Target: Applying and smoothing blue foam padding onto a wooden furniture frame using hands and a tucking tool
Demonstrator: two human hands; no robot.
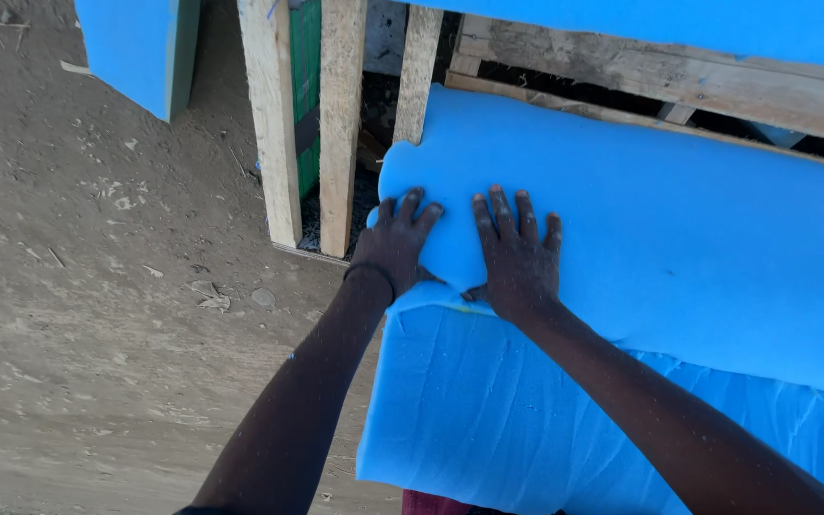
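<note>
A thick sheet of blue foam lies over a wooden frame and folds down over its near edge, with the hanging part below. My left hand grips the foam's left edge near the fold, fingers curled over it. Beside it, my right hand presses flat on the foam's top with its fingers spread. A dark band sits on my left wrist.
Upright wooden slats of the frame stand left of the foam, with a green panel behind them. Another blue foam piece stands at the top left. Bare sandy ground with small stones fills the left side.
</note>
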